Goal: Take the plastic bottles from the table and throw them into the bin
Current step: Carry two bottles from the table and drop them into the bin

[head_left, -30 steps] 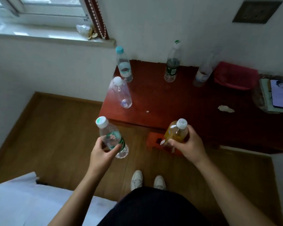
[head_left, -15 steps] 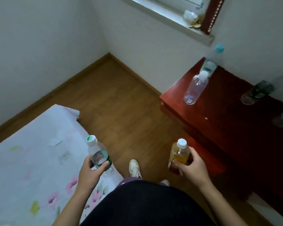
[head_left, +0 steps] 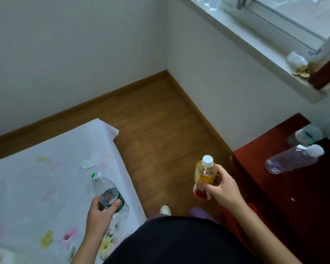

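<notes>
My left hand (head_left: 101, 213) grips a clear bottle with a green label (head_left: 106, 189) and a white-and-green cap, held above the bed's edge. My right hand (head_left: 224, 189) holds a bottle of yellow liquid with a white cap (head_left: 205, 174) over the floor. At the right edge stands the red-brown table (head_left: 303, 197); on it are a clear bottle with a white cap (head_left: 291, 161) and, behind it, a blurred bottle with a teal label (head_left: 307, 134). No bin is in view.
A bed with a white flowered sheet (head_left: 46, 187) fills the lower left. Wooden floor (head_left: 160, 130) runs between bed and table into the room's corner. A window sill (head_left: 265, 52) with small scraps sits upper right. My white shoe (head_left: 165, 210) shows below.
The view has swung left, away from the table, toward the bed and corner. Both hands have kept their bottles; most of the table and its other bottles have left the frame.
</notes>
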`<action>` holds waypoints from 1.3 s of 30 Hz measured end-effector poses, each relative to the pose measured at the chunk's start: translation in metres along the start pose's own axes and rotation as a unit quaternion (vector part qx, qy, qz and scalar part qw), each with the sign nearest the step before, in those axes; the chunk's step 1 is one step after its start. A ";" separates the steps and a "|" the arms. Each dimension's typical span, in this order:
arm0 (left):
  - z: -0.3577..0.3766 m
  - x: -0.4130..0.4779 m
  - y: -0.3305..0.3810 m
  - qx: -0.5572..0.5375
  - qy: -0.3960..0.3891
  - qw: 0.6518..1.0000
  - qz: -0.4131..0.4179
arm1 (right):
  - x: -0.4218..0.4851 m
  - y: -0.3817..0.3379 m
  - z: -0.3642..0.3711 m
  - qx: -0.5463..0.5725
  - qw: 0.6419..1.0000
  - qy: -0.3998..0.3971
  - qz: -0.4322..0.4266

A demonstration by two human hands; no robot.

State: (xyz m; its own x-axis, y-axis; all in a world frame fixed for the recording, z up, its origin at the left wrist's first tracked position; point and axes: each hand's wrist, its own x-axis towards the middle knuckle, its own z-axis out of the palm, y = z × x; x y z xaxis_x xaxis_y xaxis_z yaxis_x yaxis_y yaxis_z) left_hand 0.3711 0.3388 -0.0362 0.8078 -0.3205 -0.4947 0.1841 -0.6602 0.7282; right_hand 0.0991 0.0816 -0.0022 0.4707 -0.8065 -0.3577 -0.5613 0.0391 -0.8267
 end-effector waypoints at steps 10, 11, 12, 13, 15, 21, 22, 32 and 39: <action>0.042 0.121 0.126 0.033 -0.093 0.992 0.083 | 0.113 -0.033 -0.021 -0.031 0.998 0.028 0.043; 0.047 0.135 0.138 0.036 -0.094 0.991 0.084 | 0.132 -0.038 -0.023 -0.037 0.998 0.024 0.044; 0.052 0.150 0.148 0.039 -0.091 0.992 0.084 | 0.153 -0.043 -0.024 -0.041 0.998 0.019 0.047; 0.057 0.164 0.157 0.042 -0.087 0.992 0.080 | 0.176 -0.049 -0.025 -0.043 0.998 0.014 0.046; 0.064 0.188 0.176 0.043 -0.075 0.994 0.070 | 0.222 -0.066 -0.024 -0.045 0.998 0.001 0.041; 0.050 0.237 0.212 -0.007 0.037 0.999 -0.015 | 0.359 -0.143 -0.001 -0.090 0.989 -0.113 -0.022; 0.044 0.243 0.213 -0.032 0.066 0.997 -0.036 | 0.381 -0.158 0.008 -0.100 0.984 -0.142 -0.035; -0.023 0.282 0.184 -0.183 0.284 0.921 -0.193 | 0.529 -0.331 0.170 -0.178 0.910 -0.330 -0.179; -0.061 0.404 0.226 -0.215 0.270 0.918 -0.194 | 0.609 -0.400 0.252 -0.200 0.902 -0.335 -0.188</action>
State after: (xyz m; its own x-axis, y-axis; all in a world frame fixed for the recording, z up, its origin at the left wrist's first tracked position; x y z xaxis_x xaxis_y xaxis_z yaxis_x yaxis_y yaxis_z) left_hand 0.7735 0.1014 -0.0424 0.7735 0.3427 -0.5331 0.6266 -0.2872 0.7245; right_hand 0.7813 -0.2764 0.0011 0.9088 -0.1765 -0.3780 -0.4144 -0.4855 -0.7698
